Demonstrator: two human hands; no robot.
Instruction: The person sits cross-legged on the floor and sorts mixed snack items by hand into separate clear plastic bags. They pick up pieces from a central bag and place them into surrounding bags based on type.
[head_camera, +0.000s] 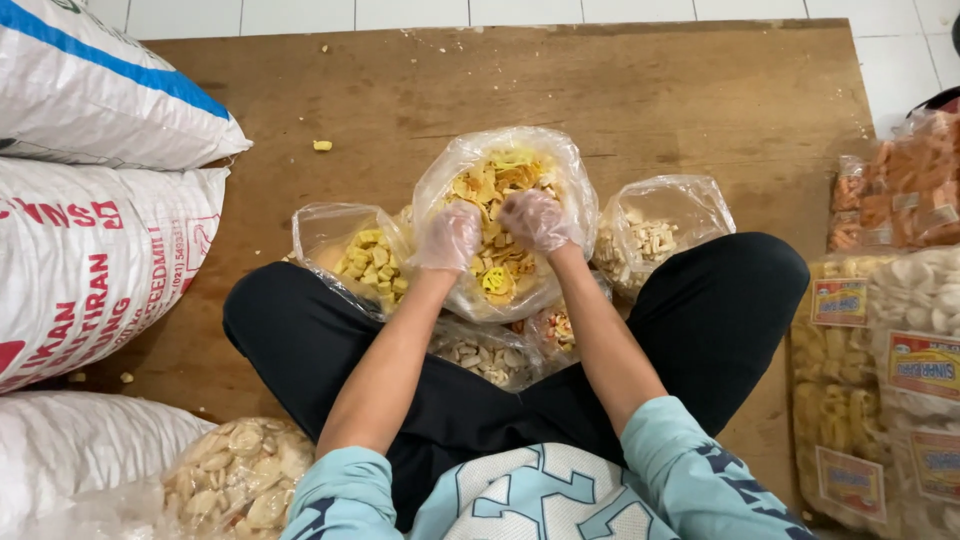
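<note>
Head view, looking straight down on crossed legs in black trousers (330, 340) over a brown wooden board (640, 110).

Left hand (450, 236) in a thin clear glove, sunk into the mouth of the big clear plastic bag (575, 180) — fingers curled down among the mixed crackers (497, 180), though whether closed on any or merely resting cannot be told. Right hand (537, 220), gloved the same way, just beside the left inside the same bag, knuckles up and fingers bent into the yellow and orange pieces; clenched or loose likewise not clear.

Big bag sitting upright on the board between the knees, mouth spread wide, filled with yellow, orange and pale pieces.

Around it: a smaller open bag of yellow cubes (365, 262) by the left knee, a bag of pale stick-shaped snacks (655, 235) by the right knee, and a bag of whitish curls (487, 360) on the lap, close under the wrists.

Further out — woven white sacks (95, 250) stacked along the left edge, a bag of round pale chips (235, 475) at lower left, sealed packets of crackers with labels (880, 370) piled at right. One loose yellow crumb (322, 145) on the bare board above.
</note>
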